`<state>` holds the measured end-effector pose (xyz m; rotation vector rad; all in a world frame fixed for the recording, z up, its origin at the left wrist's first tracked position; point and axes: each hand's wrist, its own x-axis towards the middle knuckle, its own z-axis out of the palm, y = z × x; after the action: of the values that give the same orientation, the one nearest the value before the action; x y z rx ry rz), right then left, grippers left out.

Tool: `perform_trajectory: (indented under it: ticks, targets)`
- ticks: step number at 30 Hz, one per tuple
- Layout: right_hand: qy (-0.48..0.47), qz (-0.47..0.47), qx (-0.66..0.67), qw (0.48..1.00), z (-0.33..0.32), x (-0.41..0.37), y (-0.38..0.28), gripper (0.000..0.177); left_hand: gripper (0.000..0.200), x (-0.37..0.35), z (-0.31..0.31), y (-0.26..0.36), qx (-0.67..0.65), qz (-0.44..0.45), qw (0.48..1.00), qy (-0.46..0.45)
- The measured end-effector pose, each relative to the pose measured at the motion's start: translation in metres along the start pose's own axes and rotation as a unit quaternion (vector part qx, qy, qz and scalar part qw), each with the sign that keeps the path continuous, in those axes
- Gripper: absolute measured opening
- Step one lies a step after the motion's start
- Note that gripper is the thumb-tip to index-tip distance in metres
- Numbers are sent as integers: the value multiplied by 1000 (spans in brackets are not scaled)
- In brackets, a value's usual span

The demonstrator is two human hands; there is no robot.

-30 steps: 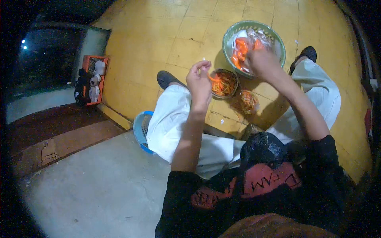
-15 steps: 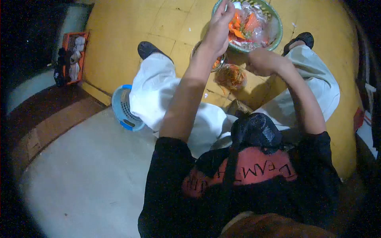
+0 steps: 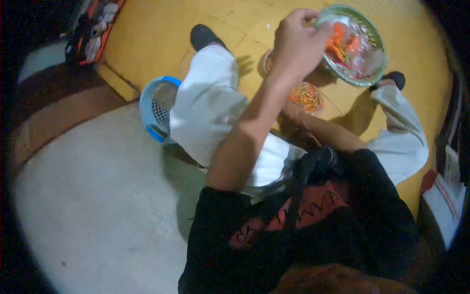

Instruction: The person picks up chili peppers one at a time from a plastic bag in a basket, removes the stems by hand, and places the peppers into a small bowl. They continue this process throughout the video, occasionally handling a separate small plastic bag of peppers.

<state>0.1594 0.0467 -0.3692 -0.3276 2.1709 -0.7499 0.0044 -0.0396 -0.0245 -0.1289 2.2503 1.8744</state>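
My left hand (image 3: 299, 46) is raised by the near-left rim of a green round basket (image 3: 380, 72). Its fingers are curled and pinched together, and whatever they hold is hidden or too small to name. In the basket lie clear plastic bags (image 3: 364, 54) and orange-red pieces (image 3: 337, 44) that look like chillies. Below my left wrist, on the floor, rests a clear bag of small orange and yellow chillies (image 3: 309, 98). My right hand (image 3: 292, 111) is low beside that bag, its fingers mostly hidden behind my left forearm. A bowl (image 3: 267, 61) shows only its edge behind my left hand.
A blue perforated basket (image 3: 146, 108) stands by my left leg. My legs are spread on the yellow tiled floor (image 3: 240, 22), with dark shoes (image 3: 208, 38) beyond. An orange-framed rack (image 3: 100, 34) is at upper left. Pale grey floor (image 3: 103, 196) lies at lower left.
The view has shifted, moving the baskets within the picture. My right hand has gone from beside the green basket to under my left forearm. My left hand now covers more of the bowl.
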Motion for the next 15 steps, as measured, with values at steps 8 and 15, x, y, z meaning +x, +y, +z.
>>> perform_trajectory:
  ticks: [8,15]
  targets:
    - [-167,152,490,842,-18,-9,-17,34,36,-4,-19,3,-95,75,992,31]
    - [47,41,-63,996,29,23,23,16,39,-7,-31,-2,-35,68,996,44]
